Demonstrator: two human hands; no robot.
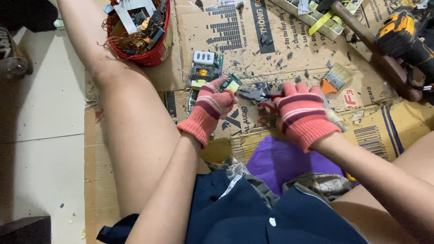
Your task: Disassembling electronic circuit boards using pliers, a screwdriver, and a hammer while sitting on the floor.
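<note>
The left hand [209, 106] pinches a small circuit board [231, 83]; the right hand [302, 113] grips pliers [258, 94]. Stripped parts fill the red bucket [156, 53], while another board [204, 68] waits on the cardboard [289, 49].

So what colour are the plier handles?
Red, on the pliers gripped by the right hand; head view shows them.

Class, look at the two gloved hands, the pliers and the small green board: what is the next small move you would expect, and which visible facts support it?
Probably bringing the pliers onto the small green board. The left hand pinches that board up off the cardboard, the right hand holds the red-handled pliers, and their tips point at the board with only a small gap between. A larger circuit board lies just behind.
</note>
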